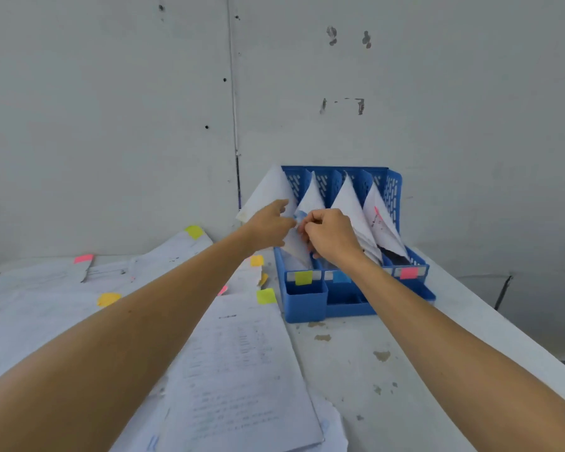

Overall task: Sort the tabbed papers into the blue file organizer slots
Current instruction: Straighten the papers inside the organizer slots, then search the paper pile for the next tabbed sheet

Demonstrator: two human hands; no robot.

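**Filing well under way, with a large pile left to sort**

Both hands meet at the blue file organizer [304, 301], which stands at the far edge of the desk [356, 370], against the wall [111, 93]. The right hand [331, 234] has its fingers curled and pinches a blue-tabbed sheet [310, 200] at the second slot from the left, the one that carries a blue label [341, 277] on its front. The left hand [271, 223] reaches in beside it, fingers against the paper where the first and second slots meet. Whether it grips the sheet or only steadies it cannot be told from here.

All four slots already hold filed papers [348, 203], which stand tilted with their corners pointing up. The leftmost slot has a yellow label [303, 277] and the rightmost a pink label [408, 273]. The right forearm hides the front of the third slot.

Much is not yet filed. Loose papers [238, 370] cover the left part of the desk from the near edge back to the far edge, overlapping one another. Yellow, orange and pink tabs stick out among them, several just beside the organizer's left side.

By this view, the sheet in hand looks about to settle into the blue-labelled slot, so this step seems nearly done. The task as a whole appears no more than partway through, since the pile on the desk looks larger than what stands in the organizer.
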